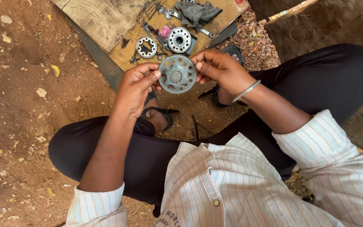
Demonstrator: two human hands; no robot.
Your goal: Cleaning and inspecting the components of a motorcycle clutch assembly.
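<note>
A round grey metal disc [177, 74] with a ring of holes and a toothed centre hub is held up in front of me. My left hand [137, 86] pinches its left rim with thumb and fingers. My right hand [220, 69], with a metal bangle on the wrist, grips the right rim. The disc faces the camera, above my crossed legs and sandalled feet.
On a cardboard sheet [106, 19] on the dirt lie a shiny round hub part [179, 40], a ring-shaped plate with bolts [146, 46], a spanner [206, 32], a grey rag [196, 12] and small parts. Dry leaves and gravel lie around.
</note>
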